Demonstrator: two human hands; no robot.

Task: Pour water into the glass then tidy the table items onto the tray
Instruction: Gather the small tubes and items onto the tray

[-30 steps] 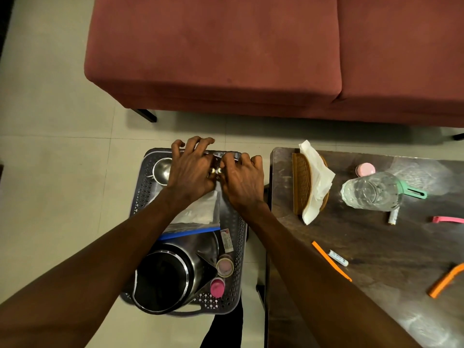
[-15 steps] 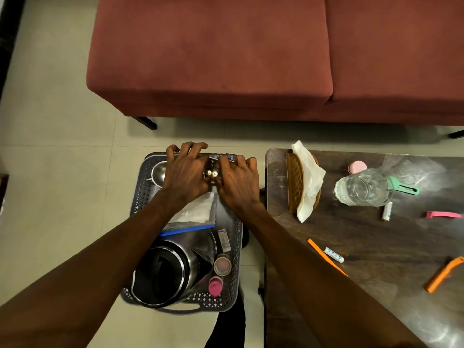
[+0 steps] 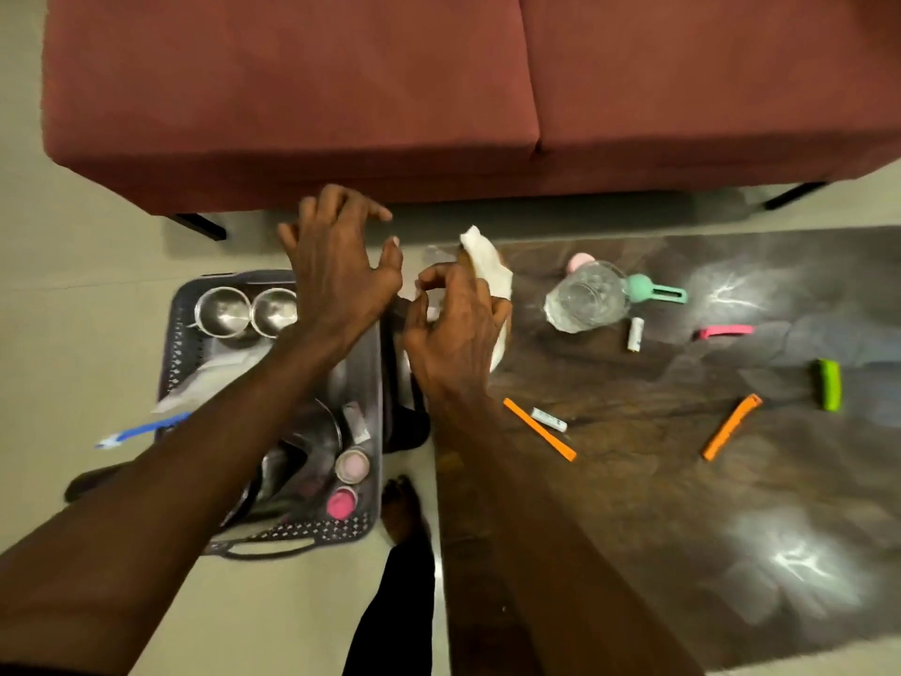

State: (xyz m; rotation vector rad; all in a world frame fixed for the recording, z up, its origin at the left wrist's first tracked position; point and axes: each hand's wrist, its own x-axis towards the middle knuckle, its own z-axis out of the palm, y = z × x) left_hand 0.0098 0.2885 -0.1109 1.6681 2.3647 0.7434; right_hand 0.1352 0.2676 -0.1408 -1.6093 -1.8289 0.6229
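The grey perforated tray (image 3: 179,334) sits on the floor left of the dark wooden table (image 3: 634,505). It holds two steel cups (image 3: 222,310), a plastic bag (image 3: 214,378), a steel kettle (image 3: 312,431) mostly hidden under my left forearm, and pink-capped jars (image 3: 341,502). My left hand (image 3: 336,270) hovers over the tray's far right corner with fingers spread and empty. My right hand (image 3: 453,334) hangs over the table's left edge, fingers loosely curled, nothing visible in them, in front of a white napkin (image 3: 487,265). The glass (image 3: 585,300) with water stands on the table.
Loose on the table lie two orange clips (image 3: 538,435) (image 3: 731,425), a pink clip (image 3: 726,330), a green clip (image 3: 829,391), two small white tubes (image 3: 635,334) (image 3: 548,419), a mint-handled tool (image 3: 656,291) and a pink cap (image 3: 580,261). A red sofa (image 3: 341,90) runs behind. My foot (image 3: 402,509) is between tray and table.
Both hands have lifted off the tray's far end and moved right toward the table. The two steel cups are now uncovered. The view has swung right.
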